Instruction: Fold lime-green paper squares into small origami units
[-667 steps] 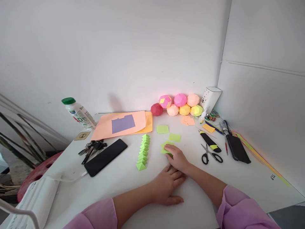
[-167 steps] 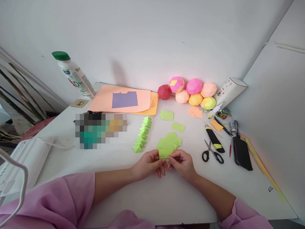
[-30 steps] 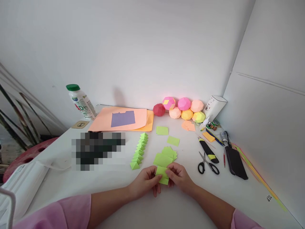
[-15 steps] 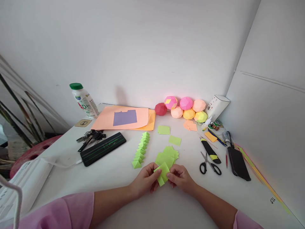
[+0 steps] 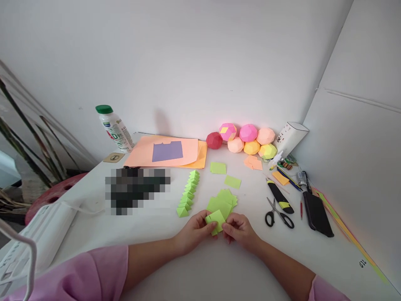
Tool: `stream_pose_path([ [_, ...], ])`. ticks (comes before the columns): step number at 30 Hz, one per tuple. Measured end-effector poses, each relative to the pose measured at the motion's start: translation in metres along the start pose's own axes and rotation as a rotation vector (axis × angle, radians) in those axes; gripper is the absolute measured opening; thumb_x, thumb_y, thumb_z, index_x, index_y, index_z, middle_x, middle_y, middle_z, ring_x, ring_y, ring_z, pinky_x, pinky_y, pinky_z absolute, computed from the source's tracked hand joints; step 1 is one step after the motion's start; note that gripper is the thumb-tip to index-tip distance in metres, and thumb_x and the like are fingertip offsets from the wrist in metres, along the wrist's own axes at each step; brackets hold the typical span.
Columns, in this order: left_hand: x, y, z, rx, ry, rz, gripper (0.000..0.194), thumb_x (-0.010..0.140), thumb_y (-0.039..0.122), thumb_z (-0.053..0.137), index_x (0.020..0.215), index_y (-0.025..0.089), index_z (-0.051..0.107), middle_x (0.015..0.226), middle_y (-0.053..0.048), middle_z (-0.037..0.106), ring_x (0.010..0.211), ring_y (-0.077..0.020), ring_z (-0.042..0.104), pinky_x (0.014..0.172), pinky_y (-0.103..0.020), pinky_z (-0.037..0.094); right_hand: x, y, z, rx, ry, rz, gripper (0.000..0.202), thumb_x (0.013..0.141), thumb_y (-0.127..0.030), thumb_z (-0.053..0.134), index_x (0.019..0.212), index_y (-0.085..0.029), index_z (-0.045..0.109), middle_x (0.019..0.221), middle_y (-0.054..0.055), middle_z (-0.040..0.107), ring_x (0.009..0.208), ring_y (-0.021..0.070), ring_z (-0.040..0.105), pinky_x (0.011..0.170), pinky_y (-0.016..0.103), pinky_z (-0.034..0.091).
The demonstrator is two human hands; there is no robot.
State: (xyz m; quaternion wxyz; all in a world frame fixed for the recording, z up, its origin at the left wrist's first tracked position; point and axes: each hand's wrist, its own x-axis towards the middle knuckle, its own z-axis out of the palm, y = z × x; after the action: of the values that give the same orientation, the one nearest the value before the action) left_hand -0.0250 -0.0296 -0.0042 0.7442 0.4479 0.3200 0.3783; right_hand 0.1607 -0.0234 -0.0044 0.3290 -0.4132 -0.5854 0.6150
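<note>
A small piece of folded green paper is pinched between both hands, low over the white table. My left hand grips its left side, thumb across the front. My right hand holds its right corner between thumb and fingers. Just beyond the hands lies a loose pile of green paper pieces, partly hidden by the held one. To the left runs a row of folded green paper units. Farther back are a green paper rectangle and a small green paper stack.
Several faceted paper balls sit against the wall. Scissors, a utility knife and a black phone lie at right. Orange sheets and a bottle stand back left. A pixelated patch hides things at left.
The held green paper has turned and tilted in the fingers, now showing a dark slit-like mark near its upper left. The whole view has shifted slightly.
</note>
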Motion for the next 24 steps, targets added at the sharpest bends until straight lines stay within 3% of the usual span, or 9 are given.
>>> stream_pose_path([
  [3, 0.0017, -0.0007, -0.0006, -0.014, 0.039, -0.003, 0.034, 0.073, 0.047, 0.064, 0.077, 0.017, 0.049, 0.069, 0.0, 0.063, 0.061, -0.0132, 0.057, 0.062, -0.028, 0.045, -0.0003, -0.0017, 0.0, -0.009, -0.02, -0.004, 0.036, 0.077, -0.046, 0.059, 0.061, -0.017, 0.046, 0.054, -0.001, 0.059, 0.04, 0.0077, 0.05, 0.04, 0.02, 0.037],
  [8, 0.004, -0.0007, -0.0008, -0.1, 0.06, 0.008, 0.032, 0.073, 0.044, 0.065, 0.081, 0.016, 0.053, 0.073, -0.002, 0.064, 0.066, -0.0147, 0.058, 0.061, -0.027, 0.045, -0.0001, -0.0052, 0.0009, -0.116, -0.083, -0.104, 0.04, 0.081, -0.046, 0.053, 0.055, -0.015, 0.053, 0.052, 0.0, 0.054, 0.042, 0.0083, 0.049, 0.042, 0.021, 0.038],
  [15, 0.0031, -0.0016, -0.0029, -0.114, 0.062, 0.036, 0.04, 0.068, 0.029, 0.073, 0.101, 0.016, 0.056, 0.088, -0.004, 0.062, 0.079, -0.0153, 0.056, 0.066, -0.026, 0.043, -0.0002, -0.0035, 0.0015, -0.264, -0.124, -0.271, 0.035, 0.084, -0.041, 0.051, 0.062, -0.015, 0.059, 0.057, 0.001, 0.054, 0.048, 0.0095, 0.049, 0.047, 0.021, 0.039],
  [20, 0.0029, -0.0024, -0.0052, -0.083, 0.031, 0.021, 0.033, 0.074, 0.033, 0.067, 0.1, 0.015, 0.058, 0.086, -0.005, 0.063, 0.074, -0.0155, 0.057, 0.062, -0.026, 0.042, -0.0046, -0.0008, 0.002, 0.03, -0.067, -0.196, 0.022, 0.088, -0.04, 0.046, 0.089, -0.018, 0.049, 0.061, -0.002, 0.054, 0.05, 0.0099, 0.049, 0.048, 0.022, 0.039],
  [24, 0.0019, -0.0035, -0.0051, -0.137, -0.02, -0.004, 0.037, 0.075, 0.035, 0.066, 0.105, 0.017, 0.055, 0.093, -0.007, 0.065, 0.082, -0.0202, 0.061, 0.074, -0.033, 0.045, -0.0033, 0.0001, 0.0021, 0.072, -0.049, -0.202, 0.024, 0.084, -0.03, 0.051, 0.107, -0.022, 0.05, 0.086, 0.002, 0.054, 0.056, 0.0088, 0.053, 0.05, 0.022, 0.043],
])
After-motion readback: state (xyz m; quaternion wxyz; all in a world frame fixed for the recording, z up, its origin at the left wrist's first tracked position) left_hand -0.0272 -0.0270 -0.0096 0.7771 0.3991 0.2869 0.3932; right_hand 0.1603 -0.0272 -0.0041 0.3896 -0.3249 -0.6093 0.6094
